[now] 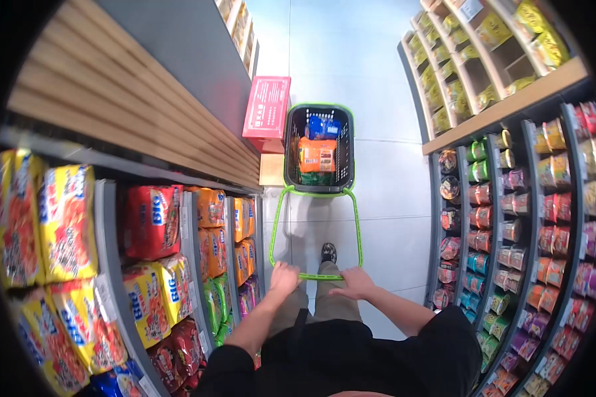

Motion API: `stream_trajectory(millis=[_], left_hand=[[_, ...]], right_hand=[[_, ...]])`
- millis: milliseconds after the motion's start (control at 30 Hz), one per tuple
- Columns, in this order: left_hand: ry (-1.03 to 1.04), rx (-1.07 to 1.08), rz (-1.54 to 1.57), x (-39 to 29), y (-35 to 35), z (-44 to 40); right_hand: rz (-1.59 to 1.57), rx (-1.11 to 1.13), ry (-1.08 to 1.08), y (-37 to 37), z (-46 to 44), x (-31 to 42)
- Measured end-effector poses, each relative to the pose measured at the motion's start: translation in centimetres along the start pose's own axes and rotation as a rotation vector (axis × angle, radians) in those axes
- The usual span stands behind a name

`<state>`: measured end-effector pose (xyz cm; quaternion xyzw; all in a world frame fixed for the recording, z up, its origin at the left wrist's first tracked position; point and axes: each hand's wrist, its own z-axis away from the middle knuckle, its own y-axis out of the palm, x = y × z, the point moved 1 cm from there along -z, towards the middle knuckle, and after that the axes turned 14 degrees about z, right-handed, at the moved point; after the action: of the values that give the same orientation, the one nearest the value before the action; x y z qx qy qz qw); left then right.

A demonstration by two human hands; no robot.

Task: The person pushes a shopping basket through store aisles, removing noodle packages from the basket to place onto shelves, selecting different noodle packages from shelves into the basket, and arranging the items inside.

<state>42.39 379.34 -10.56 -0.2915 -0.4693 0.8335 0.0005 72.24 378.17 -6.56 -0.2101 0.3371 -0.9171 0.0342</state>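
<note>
A black basket (319,188) with a green rim stands on the floor ahead, its long green handle (359,228) stretching back toward me. Inside lie a blue package (324,128), an orange package (317,155) and, partly hidden under it, a green one (316,178). My left hand (285,278) is wrapped round the left end of the handle's crossbar. On the right end of the same bar, my right hand (353,283) is closed, its thumb pointing left along the bar.
Shelves of bagged noodles (69,225) line the left side, and a red box (267,109) stands left of the basket. Shelves of cup noodles (480,248) and yellow packets (493,33) run along the right. A tiled floor (391,185) lies between.
</note>
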Motion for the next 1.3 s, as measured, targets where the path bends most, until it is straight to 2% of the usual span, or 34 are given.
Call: stream_trajectory(millis=[33, 67, 100, 133, 233, 267, 333, 467, 600, 767, 933, 1067, 1167, 1300], left_hand=[[0.014, -0.026, -0.006, -0.3, -1.3, -0.3], [-0.008, 0.089, -0.064, -0.6, -2.3, -1.0], [-0.035, 0.213, -0.118, -1.0, -2.7, -0.8], [-0.03, 0.206, -0.116, -0.5, -2.0, 0.2], [-0.039, 0.128, -0.075, 2.0, -2.3, -0.3], [-0.072, 0.17, -0.074, 1.6, -2.7, -0.5], [-0.107, 0.219, -0.071, 1.2, -2.3, -1.1], [-0.142, 0.191, -0.05, -0.1, -2.6, -5.4], [-0.166, 0.201, -0.093, -1.4, -5.8, -10.8], [-0.228, 0.204, -0.136, -2.3, -13.4, -18.0], [-0.212, 0.149, -0.121, -0.2, -16.6, -23.5], [-0.263, 0.24, -0.12, 0.8, -17.2, -28.6], [-0.266, 0.21, -0.068, -0.4, -19.4, -32.6], [-0.237, 0.22, 0.061, -1.5, -23.6, -39.2]], right_hand=[[0.188, -0.126, -0.006, -0.3, 0.5, 0.8], [0.211, -0.15, 0.001, -0.9, -0.2, 1.5], [0.211, 0.01, 0.062, -1.2, -1.4, 2.4], [0.198, 0.181, 0.122, -0.5, -1.8, 3.4], [0.158, 0.135, 0.164, -0.1, -3.6, 4.8], [0.156, 0.131, 0.166, 0.3, -4.3, 4.5], [0.117, 0.154, 0.264, 1.4, -5.6, 3.1], [0.146, 0.16, 0.237, -1.0, -6.9, -0.3], [0.151, 0.15, 0.206, -7.9, -7.7, -3.8], [0.131, 0.046, 0.16, -15.5, -11.2, -6.8], [0.152, -0.06, 0.116, -22.7, -14.2, -8.6], [0.172, 0.101, 0.112, -26.4, -17.0, -11.2], [0.231, 0.025, 0.18, -30.1, -18.5, -13.5], [0.296, 0.097, 0.199, -37.5, -20.6, -16.4]])
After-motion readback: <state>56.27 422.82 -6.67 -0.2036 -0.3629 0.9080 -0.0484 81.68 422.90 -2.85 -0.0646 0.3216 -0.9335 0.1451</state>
